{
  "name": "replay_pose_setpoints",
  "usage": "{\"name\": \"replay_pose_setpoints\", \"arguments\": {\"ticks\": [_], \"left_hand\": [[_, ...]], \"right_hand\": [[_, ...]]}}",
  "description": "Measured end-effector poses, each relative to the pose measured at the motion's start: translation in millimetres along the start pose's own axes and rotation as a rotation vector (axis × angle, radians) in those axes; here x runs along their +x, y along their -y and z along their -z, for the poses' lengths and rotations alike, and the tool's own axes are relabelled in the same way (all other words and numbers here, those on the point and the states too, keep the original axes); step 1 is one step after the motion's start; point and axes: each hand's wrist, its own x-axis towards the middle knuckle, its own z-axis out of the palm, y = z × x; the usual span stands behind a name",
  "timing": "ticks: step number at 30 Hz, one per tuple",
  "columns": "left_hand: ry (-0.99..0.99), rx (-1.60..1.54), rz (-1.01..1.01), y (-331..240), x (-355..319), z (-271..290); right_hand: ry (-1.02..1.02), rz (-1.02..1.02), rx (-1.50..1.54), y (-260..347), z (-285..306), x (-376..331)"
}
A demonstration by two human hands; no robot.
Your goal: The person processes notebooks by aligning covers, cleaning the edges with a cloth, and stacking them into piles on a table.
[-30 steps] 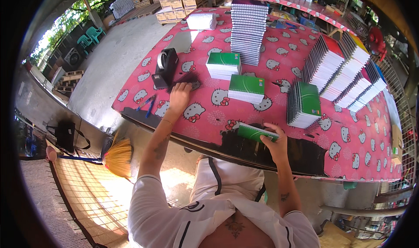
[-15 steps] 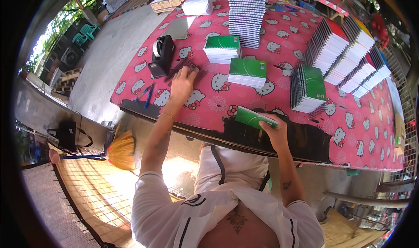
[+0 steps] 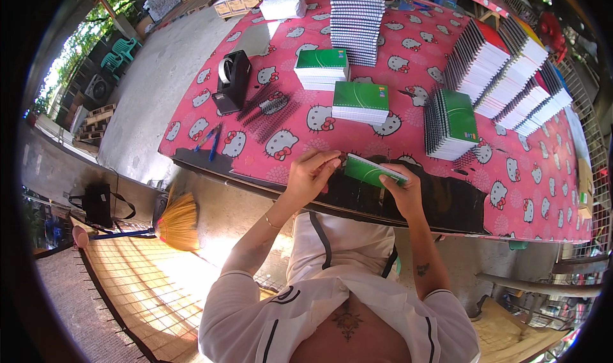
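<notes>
Held at the desk's near edge: a thin green notebook, flat and glossy. Right hand fingers clamped on its right end; left hand fingers together, pinching its left end. Beyond, bare pink patterned cloth, black comb spines, squat green notebook stacks.

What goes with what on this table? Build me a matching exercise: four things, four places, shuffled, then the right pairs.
Things
1. green notebook
2. tape dispenser
3. blue pens
4. tall spiral-bound stack

Places
A. far side of the table, middle
B. near table edge, far left
C. held between left hand and right hand
D. left part of the cloth, beside loose black binding combs

Pairs: 1-C, 2-D, 3-B, 4-A
</notes>
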Motion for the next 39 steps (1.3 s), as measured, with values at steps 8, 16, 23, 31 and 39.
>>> {"name": "replay_pose_setpoints", "arguments": {"ticks": [8, 16, 23, 31, 39], "left_hand": [[0.010, 0.094, -0.145, 8.5, 17.1, -4.5], [0.503, 0.289, -0.192, -17.2, 40.7, 10.6], [0.233, 0.824, -0.416, -2.3, -42.3, -53.7], [0.399, 0.308, -0.415, -25.9, 50.3, -12.3], [0.505, 0.165, -0.335, -22.0, 56.5, -8.5]], "right_hand": [[0.039, 0.039, -0.037, -4.2, 5.2, -0.7], [0.066, 0.076, -0.030, 9.0, 6.3, -5.9], [-0.120, 0.122, -0.027, 28.3, 1.0, -14.1], [0.034, 0.071, 0.012, 20.1, 14.3, -12.1], [0.075, 0.044, 0.010, 20.5, 19.3, -13.8]]}}
